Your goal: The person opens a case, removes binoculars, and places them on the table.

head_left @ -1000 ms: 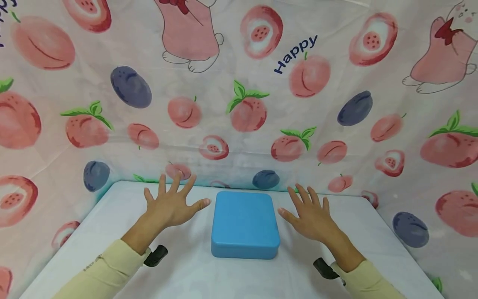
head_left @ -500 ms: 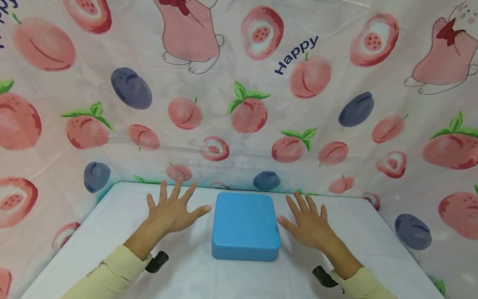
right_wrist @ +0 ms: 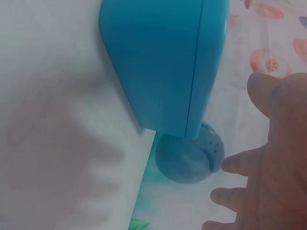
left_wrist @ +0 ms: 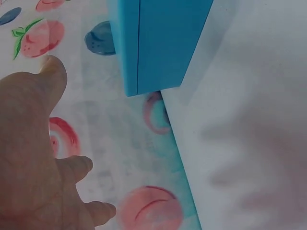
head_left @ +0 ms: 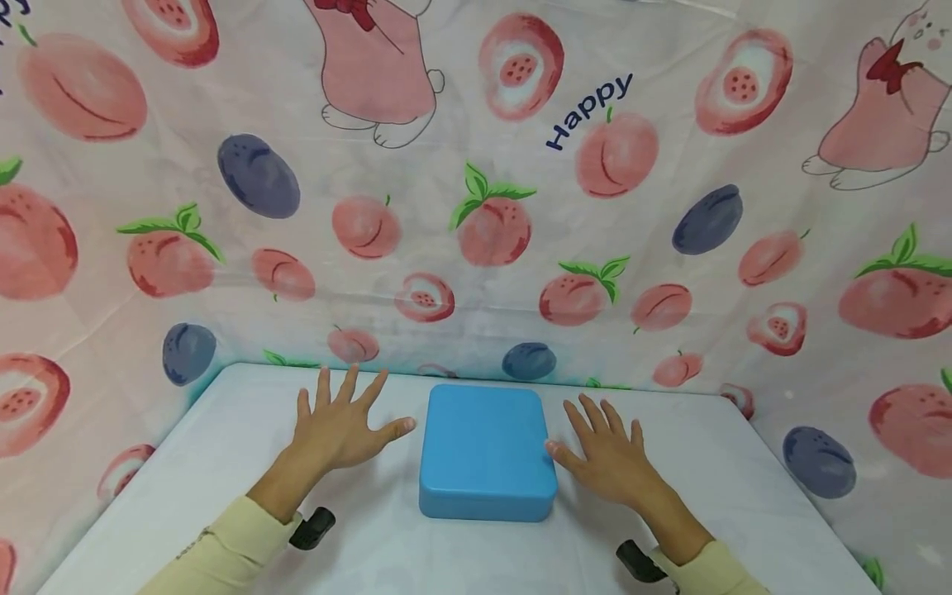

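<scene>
A blue box with rounded corners lies on the white table in the head view. A thin seam runs along its side wall in both wrist views. To its left my left hand is spread with straight fingers, holding nothing and casting a shadow on the table. On the other side my right hand is also spread, and its thumb tip overlaps the box's right edge in the head view. The right wrist view shows the right hand raised above the table, apart from the box.
The white table ends at a back edge just behind the box. Beyond it hangs a cloth backdrop printed with peaches, plums and rabbits, which wraps round both sides. Dark wrist cameras, one of them the left camera, sit below the cuffs.
Both hands have come down slightly toward the viewer. The right hand has shifted left, closer to the box. The box stays in place.
</scene>
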A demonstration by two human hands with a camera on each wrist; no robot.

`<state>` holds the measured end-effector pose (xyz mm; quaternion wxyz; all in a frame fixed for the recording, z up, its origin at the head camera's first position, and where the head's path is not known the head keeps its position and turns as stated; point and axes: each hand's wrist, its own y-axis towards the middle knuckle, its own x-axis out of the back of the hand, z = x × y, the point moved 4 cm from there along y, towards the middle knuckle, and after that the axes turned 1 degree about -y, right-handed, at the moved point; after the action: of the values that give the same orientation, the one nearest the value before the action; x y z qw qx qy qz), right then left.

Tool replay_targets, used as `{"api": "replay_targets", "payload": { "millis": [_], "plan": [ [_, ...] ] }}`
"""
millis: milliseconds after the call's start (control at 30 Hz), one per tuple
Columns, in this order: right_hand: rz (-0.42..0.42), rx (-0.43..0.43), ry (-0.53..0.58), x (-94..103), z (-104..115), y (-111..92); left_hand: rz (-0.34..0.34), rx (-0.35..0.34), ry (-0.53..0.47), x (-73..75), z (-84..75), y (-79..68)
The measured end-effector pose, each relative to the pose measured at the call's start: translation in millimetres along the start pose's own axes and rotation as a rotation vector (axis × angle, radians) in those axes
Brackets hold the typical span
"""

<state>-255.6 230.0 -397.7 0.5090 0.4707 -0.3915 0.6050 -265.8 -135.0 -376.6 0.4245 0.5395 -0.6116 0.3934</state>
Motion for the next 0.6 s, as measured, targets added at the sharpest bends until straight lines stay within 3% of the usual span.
{"api": "replay_targets", "payload": {
  "millis": [367, 600],
  "plan": [
    [0.009, -0.002, 0.022, -7.5, 0.6, -0.6, 0.022, 0.001, -0.006, -13.6, 5.4, 0.2],
    [0.083, 0.050, 0.180, -13.2, 1.0, 4.2, 0.009, 0.003, -0.015, -20.6, 4.3, 3.4]
  ]
}}
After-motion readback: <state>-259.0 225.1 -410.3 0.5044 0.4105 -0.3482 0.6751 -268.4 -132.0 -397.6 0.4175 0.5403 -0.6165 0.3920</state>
